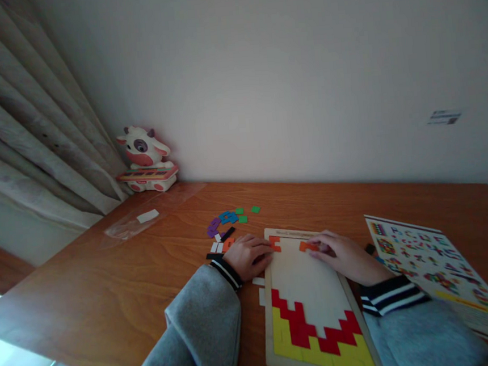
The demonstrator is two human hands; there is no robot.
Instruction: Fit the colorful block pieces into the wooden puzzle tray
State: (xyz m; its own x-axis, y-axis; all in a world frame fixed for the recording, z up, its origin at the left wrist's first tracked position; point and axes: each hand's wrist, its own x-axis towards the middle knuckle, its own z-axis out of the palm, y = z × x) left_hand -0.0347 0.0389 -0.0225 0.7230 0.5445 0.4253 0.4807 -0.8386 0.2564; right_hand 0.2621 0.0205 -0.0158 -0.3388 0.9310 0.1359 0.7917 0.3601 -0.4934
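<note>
A wooden puzzle board (294,315) lies in front of me, with yellow pieces (323,358) along its near end and red pieces (299,323) above them. My right hand (339,254) pinches an orange puzzle piece (307,246) near the far end of the board. Across the board's left edge rests my left hand (247,257), its fingers stretched out and lying low. Their tips are by another orange piece (275,243) in the far left corner; whether they touch it I cannot tell.
Loose purple pieces (213,226), blue pieces (229,217) and green pieces (242,219) lie beyond my left hand. A printed pattern sheet (439,268) is on the right. A cow toy with a keyboard (146,160) and a clear plastic bag (124,230) are at the back left.
</note>
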